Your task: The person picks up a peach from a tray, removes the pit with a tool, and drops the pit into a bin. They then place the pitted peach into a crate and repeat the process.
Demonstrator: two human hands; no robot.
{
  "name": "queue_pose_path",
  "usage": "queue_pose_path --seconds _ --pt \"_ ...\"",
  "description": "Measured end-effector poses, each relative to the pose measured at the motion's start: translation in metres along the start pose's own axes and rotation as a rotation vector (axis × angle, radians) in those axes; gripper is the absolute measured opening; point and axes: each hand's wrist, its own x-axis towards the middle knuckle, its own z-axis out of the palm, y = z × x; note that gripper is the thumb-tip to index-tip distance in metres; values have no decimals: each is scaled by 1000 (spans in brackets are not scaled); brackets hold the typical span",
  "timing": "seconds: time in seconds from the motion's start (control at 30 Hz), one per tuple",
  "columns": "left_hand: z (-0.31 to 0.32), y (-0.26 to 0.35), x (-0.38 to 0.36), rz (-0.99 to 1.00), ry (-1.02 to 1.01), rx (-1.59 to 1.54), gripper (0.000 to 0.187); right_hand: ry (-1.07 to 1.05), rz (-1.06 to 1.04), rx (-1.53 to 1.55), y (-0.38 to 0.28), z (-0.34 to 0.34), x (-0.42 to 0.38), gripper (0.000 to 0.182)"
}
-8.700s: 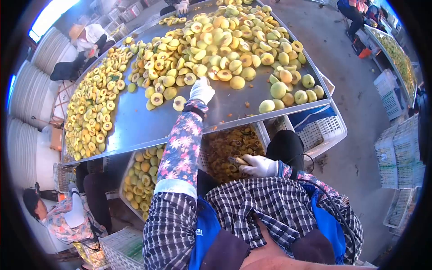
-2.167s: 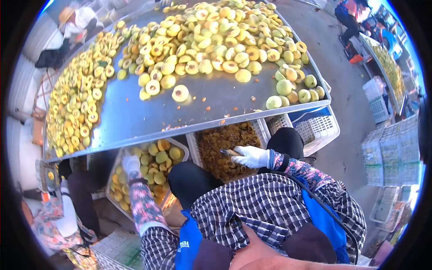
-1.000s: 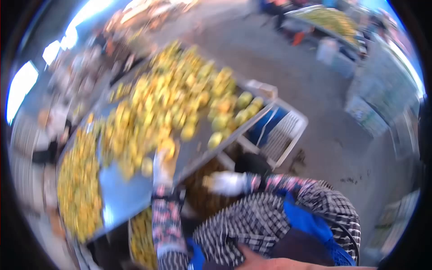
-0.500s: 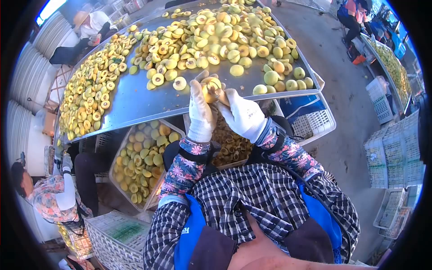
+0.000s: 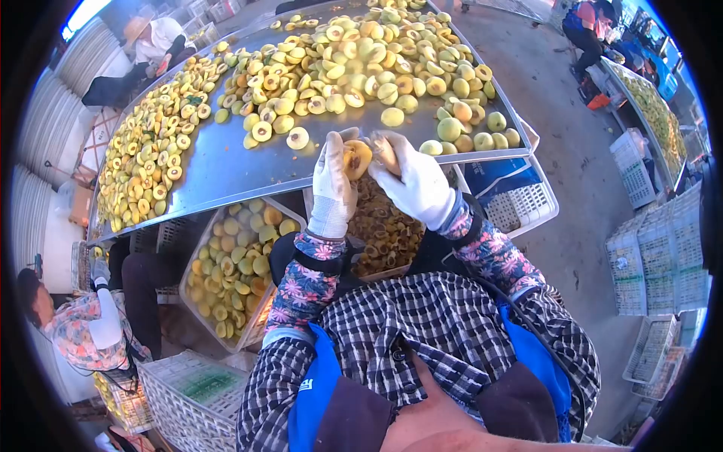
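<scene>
My left hand (image 5: 332, 184), in a white glove, holds a yellow fruit half (image 5: 356, 159) with its hollow side showing, just over the table's front edge. Close on its right, my gloved right hand (image 5: 414, 181) has its fingers pressed together; what they hold, if anything, I cannot make out. Beyond both hands, a metal table (image 5: 226, 169) bears a big heap of halved fruit (image 5: 354, 60). Whole green-yellow fruits (image 5: 452, 129) lie at its right corner. Below my hands is a container of brown and yellow pieces (image 5: 384, 226).
A crate of fruit (image 5: 233, 264) stands under the table edge, left of my knees. A white basket (image 5: 527, 207) with blue material is at the right. Co-workers sit at the left (image 5: 94, 324) and far left (image 5: 154, 45). Stacked crates (image 5: 659, 260) stand at right.
My right hand has moved a little right, away from my left hand, opening a small gap between them. The fruit half in my left hand now shows its hollow more clearly.
</scene>
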Motion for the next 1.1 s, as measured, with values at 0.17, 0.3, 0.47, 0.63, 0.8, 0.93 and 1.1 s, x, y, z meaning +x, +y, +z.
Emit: queue_pose_path --seconds 0.17,0.3,0.47,0.63,0.8,0.93,1.1 --pt "8 0 6 -427 94 -519 55 -163 -103 -224 13 10 9 42" --pt "8 -11 0 -447 61 -610 54 -208 -206 -294 19 11 10 28" --pt "0 -19 8 -676 265 -895 53 -557 285 370 26 2 -10 41" --pt "4 -17 3 -617 249 -820 57 -224 130 51 27 16 -23 39" --pt "9 -15 0 -555 259 -771 56 -203 7 -172 24 31 -29 31" --pt "17 0 -4 -469 368 -728 49 -269 62 -155 21 36 -36 37" --pt "6 -15 -7 -497 252 -538 50 -440 5 -181 30 23 -31 32"
